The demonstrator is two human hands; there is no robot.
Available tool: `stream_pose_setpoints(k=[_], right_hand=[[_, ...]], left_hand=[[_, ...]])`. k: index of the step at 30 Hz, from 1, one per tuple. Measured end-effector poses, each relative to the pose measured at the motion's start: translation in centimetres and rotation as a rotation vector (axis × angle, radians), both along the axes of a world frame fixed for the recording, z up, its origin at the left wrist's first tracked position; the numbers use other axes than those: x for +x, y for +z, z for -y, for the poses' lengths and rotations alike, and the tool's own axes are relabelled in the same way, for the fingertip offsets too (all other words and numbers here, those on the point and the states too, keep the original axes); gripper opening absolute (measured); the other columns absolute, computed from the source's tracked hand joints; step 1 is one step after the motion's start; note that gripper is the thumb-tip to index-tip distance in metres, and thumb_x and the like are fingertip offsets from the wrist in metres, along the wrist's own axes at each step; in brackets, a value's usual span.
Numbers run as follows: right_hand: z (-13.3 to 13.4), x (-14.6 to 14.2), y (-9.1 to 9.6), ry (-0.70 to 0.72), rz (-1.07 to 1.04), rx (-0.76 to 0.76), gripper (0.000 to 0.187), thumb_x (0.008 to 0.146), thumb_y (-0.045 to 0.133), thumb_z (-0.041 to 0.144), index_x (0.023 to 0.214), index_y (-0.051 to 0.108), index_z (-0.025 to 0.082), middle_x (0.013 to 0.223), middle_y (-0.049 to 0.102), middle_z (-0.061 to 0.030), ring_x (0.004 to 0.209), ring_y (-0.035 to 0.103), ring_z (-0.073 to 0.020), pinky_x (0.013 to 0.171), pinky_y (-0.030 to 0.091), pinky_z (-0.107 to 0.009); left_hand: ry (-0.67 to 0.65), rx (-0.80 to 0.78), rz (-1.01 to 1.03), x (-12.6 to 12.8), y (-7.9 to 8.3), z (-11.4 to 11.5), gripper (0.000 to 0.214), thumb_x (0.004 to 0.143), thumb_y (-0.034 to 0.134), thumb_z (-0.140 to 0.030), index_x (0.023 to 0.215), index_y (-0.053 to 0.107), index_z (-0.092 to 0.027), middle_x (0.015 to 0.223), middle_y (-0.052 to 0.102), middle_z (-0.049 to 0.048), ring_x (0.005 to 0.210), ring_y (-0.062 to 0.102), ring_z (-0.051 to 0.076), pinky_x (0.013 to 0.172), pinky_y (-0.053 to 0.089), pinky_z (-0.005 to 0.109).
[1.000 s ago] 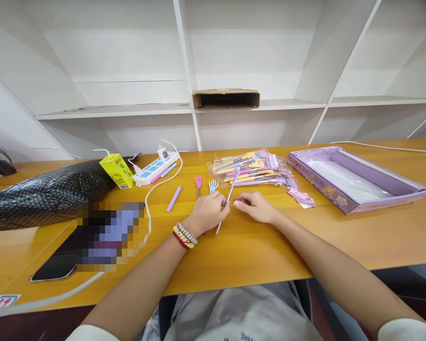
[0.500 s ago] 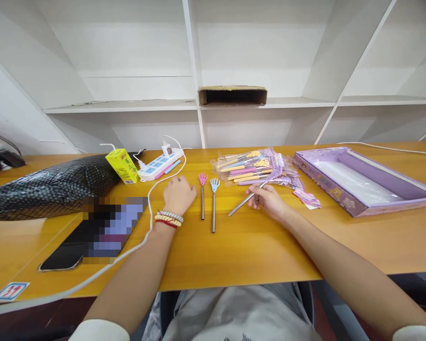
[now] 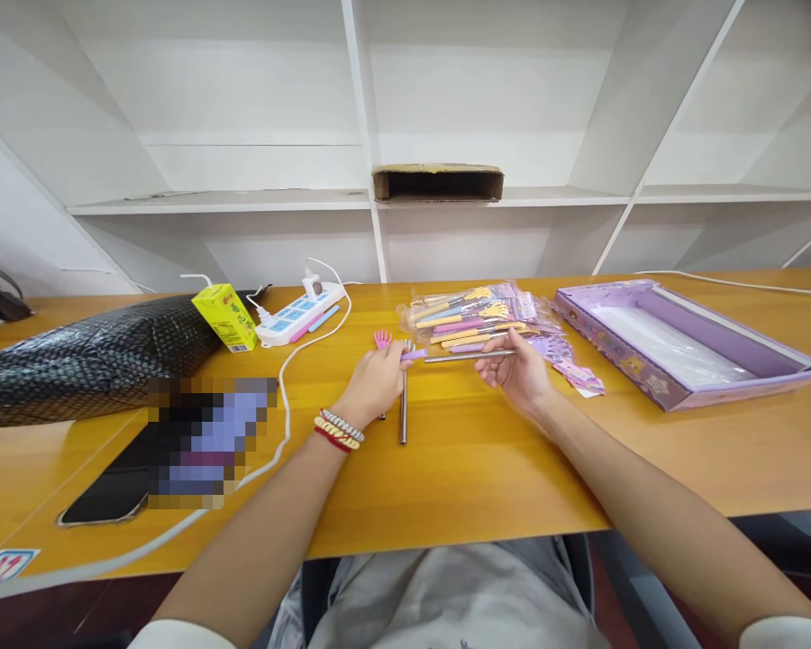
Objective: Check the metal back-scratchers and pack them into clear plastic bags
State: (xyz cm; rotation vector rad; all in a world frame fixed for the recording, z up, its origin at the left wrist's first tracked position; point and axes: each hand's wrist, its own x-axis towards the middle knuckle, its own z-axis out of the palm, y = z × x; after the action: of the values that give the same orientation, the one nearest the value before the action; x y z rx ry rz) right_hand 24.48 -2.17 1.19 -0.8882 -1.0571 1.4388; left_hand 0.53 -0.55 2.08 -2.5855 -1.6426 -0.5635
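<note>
My left hand (image 3: pixel 377 383) pinches a purple handle sleeve (image 3: pixel 412 355) at the left end of a thin metal rod (image 3: pixel 466 357). My right hand (image 3: pixel 519 368) is closed on the rod's right end and holds it level just above the wooden desk (image 3: pixel 473 469). Below them lie two metal back scratchers, one with a pink claw (image 3: pixel 381 339), the other (image 3: pixel 404 406) partly covered by my left hand. Behind the hands is a pile of clear bags (image 3: pixel 477 317) with more scratchers in yellow, pink and purple.
A purple box tray (image 3: pixel 682 347) lies at the right. At the left are a yellow drink carton (image 3: pixel 223 317), a white power strip (image 3: pixel 296 316) with its cable, a black mesh bag (image 3: pixel 74 361) and a phone (image 3: pixel 122 487). White shelves stand behind, holding a cardboard box (image 3: pixel 438 183).
My left hand came back from the far left with the purple sleeve and met the rod's end. My right hand lifted the rod from a slant to level.
</note>
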Motion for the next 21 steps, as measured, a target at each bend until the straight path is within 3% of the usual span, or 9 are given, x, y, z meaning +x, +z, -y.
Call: stream_pose_setpoints(k=[7, 15, 21], right_hand=[[-0.4, 0.1, -0.6, -0.039, 0.002, 0.012, 0.032, 0.078, 0.038, 0.050, 0.079, 0.050, 0.020, 0.065, 0.062, -0.0055, 0.050, 0.052, -0.0142, 0.046, 0.036, -0.025], [-0.1, -0.1, -0.6, -0.011, 0.068, 0.009, 0.031, 0.073, 0.040, 0.046, 0.089, 0.050, 0.020, 0.064, 0.061, -0.0049, 0.053, 0.054, -0.0151, 0.046, 0.036, -0.024], [0.4, -0.2, -0.4, 0.018, 0.019, 0.049, 0.024, 0.072, 0.042, 0.041, 0.079, 0.053, 0.021, 0.061, 0.062, -0.0045, 0.052, 0.055, -0.0162, 0.046, 0.036, -0.026]], left_hand=[[-0.050, 0.030, 0.026, -0.9, -0.2, -0.2, 0.022, 0.089, 0.036, -0.026, 0.104, 0.049, -0.018, 0.101, 0.062, 0.0082, 0.093, 0.057, 0.022, 0.082, 0.042, 0.034], [-0.178, 0.050, 0.048, -1.0, 0.0, 0.1, 0.025, 0.089, 0.036, -0.023, 0.106, 0.054, -0.020, 0.105, 0.061, 0.0066, 0.098, 0.055, 0.018, 0.089, 0.041, 0.033], [-0.241, 0.045, 0.055, -1.1, 0.6, 0.9, 0.030, 0.091, 0.032, -0.029, 0.108, 0.057, -0.024, 0.106, 0.062, 0.0032, 0.096, 0.057, 0.015, 0.084, 0.042, 0.027]])
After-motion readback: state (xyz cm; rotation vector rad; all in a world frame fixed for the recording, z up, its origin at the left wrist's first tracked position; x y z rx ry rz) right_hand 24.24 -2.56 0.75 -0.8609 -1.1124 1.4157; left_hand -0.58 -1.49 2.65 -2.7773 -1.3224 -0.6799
